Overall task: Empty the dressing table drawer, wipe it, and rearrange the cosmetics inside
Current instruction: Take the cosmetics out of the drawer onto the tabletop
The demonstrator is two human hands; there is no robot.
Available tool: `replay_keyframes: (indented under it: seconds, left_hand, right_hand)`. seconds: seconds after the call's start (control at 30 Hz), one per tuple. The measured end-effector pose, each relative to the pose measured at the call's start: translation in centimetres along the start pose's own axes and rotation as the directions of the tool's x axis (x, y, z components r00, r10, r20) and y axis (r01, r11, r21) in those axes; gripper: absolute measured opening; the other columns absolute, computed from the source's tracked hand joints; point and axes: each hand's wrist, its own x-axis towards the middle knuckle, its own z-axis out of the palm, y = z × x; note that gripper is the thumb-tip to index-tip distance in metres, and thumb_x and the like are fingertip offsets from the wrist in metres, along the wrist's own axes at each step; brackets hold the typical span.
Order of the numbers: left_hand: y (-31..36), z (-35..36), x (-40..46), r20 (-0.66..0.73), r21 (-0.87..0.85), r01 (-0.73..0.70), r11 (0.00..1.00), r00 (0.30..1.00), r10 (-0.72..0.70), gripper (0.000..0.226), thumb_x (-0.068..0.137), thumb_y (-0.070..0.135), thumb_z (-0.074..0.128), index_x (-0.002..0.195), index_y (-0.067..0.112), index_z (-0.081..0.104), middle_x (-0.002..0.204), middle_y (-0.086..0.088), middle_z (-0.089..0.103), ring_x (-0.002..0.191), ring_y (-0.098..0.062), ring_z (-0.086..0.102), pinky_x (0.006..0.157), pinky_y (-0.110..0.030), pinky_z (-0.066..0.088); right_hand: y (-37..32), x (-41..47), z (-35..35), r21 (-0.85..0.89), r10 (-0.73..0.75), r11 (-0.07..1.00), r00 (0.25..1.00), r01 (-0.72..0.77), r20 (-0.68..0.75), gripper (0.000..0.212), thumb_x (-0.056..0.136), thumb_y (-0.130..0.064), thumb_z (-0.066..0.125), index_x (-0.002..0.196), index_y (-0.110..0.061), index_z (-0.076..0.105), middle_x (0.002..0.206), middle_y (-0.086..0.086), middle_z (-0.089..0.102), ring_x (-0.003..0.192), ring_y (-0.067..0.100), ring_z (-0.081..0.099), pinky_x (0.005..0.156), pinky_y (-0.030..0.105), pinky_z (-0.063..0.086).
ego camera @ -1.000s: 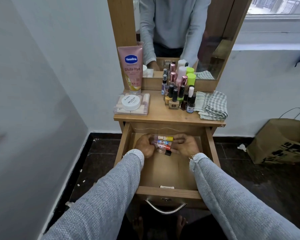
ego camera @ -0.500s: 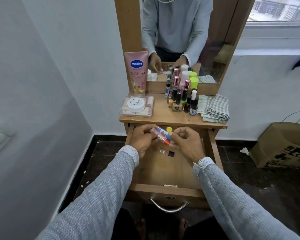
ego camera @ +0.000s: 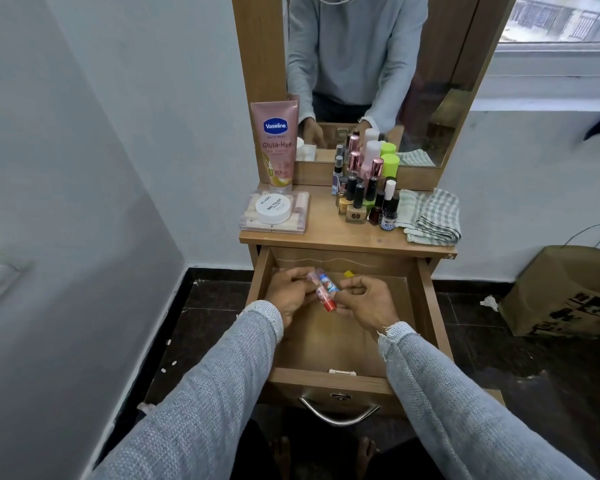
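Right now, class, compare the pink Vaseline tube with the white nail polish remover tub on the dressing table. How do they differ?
The Vaseline tube stands upright against the mirror frame; the remover tub lies flat on a clear box. The Vaseline tube is tall, narrow and pink; the remover tub is low, round and white. Both sit on the left side of the tabletop, out of the drawer, and neither is touched by the hands.

Head view, looking down, drawer (ego camera: 343,341) near

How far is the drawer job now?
Most cosmetics, like the cluster of nail polish bottles, already stand on the wooden tabletop. Left hand and right hand hold small lip balm tubes above the open wooden drawer. Wiping with the checked cloth and rearranging remain.
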Motion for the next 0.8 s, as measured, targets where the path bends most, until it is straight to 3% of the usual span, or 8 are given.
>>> replay_keyframes:
  seconds: [0.13, 0.2, 0.3, 0.4, 0.6, 0.8]
  left_hand:
    - [1.2, -0.6, -0.7, -0.007, -0.048, -0.048, 0.998, 0.999, 0.048, 0.015, 0.088, -0.003, 0.062, 0.101, 0.004, 0.064, 0.102, -0.011, 0.067, 0.089, -0.018, 0.066, 0.074, -0.027, 0.059]
    - [2.0, -1.1, -1.0, -0.022, -0.08, -0.058, 0.995, 0.998, 0.056, 0.022, 0.086, -0.002, 0.065, 0.107, 0.002, 0.061, 0.099, -0.01, 0.068, 0.087, -0.019, 0.067, 0.075, -0.029, 0.059]
    - [2.9, -1.4, -1.4, -0.046, -0.117, -0.054, 0.992, 0.998, 0.048, 0.032, 0.085, -0.001, 0.066, 0.115, 0.002, 0.055, 0.107, -0.013, 0.068, 0.089, -0.021, 0.068, 0.073, -0.03, 0.06]
    - [3.8, -1.4, -1.9, -0.035, -0.14, -0.022, 0.99, 0.999, 0.017, 0.03, 0.087, 0.003, 0.066, 0.114, 0.006, 0.053, 0.099, -0.012, 0.068, 0.08, -0.019, 0.069, 0.062, -0.029, 0.06]
    - [5.6, -0.9, -2.7, 0.021, -0.135, 0.031, 0.99, 0.999, -0.028, 0.025, 0.09, 0.009, 0.064, 0.113, 0.006, 0.053, 0.092, -0.013, 0.067, 0.06, -0.014, 0.067, 0.054, -0.027, 0.059]
    - [7.1, -0.9, -2.8, 0.048, -0.173, -0.005, 0.985, 0.999, 0.014, 0.029, 0.091, 0.007, 0.062, 0.119, 0.002, 0.055, 0.098, -0.015, 0.065, 0.079, -0.02, 0.067, 0.057, -0.029, 0.059]
  right_hand:
    - [-1.0, -0.7, -1.1, -0.047, -0.09, 0.995, 0.995, 0.088, -0.047, 0.016, 0.079, 0.0, 0.074, 0.092, -0.002, 0.065, 0.088, 0.014, 0.066, 0.07, 0.016, 0.066, 0.055, 0.024, 0.058]
    - [-1.9, -1.1, -1.5, -0.132, -0.206, 0.972, 0.977, 0.196, -0.061, 0.015, 0.078, -0.005, 0.076, 0.088, -0.008, 0.066, 0.087, 0.01, 0.067, 0.076, 0.016, 0.066, 0.059, 0.028, 0.059]
    - [-3.8, -1.0, -1.6, -0.259, -0.368, 0.905, 0.927, 0.338, -0.074, 0.014, 0.079, -0.012, 0.076, 0.09, -0.01, 0.066, 0.086, 0.003, 0.067, 0.076, 0.011, 0.065, 0.057, 0.022, 0.057]
    - [-5.5, 0.2, -0.9, -0.353, -0.453, 0.852, 0.882, 0.385, -0.13, 0.015, 0.081, -0.018, 0.075, 0.091, -0.012, 0.065, 0.086, 0.0, 0.066, 0.078, 0.015, 0.066, 0.065, 0.035, 0.061]
    - [-7.2, 3.0, 0.8, -0.378, -0.404, 0.876, 0.884, 0.299, -0.237, 0.016, 0.079, -0.019, 0.076, 0.085, -0.017, 0.061, 0.085, 0.0, 0.066, 0.08, 0.018, 0.067, 0.071, 0.04, 0.06]
    - [-7.2, 3.9, 1.2, -0.39, -0.397, 0.876, 0.882, 0.283, -0.253, 0.013, 0.078, -0.018, 0.073, 0.075, -0.018, 0.06, 0.08, 0.003, 0.069, 0.076, 0.02, 0.069, 0.074, 0.043, 0.059]
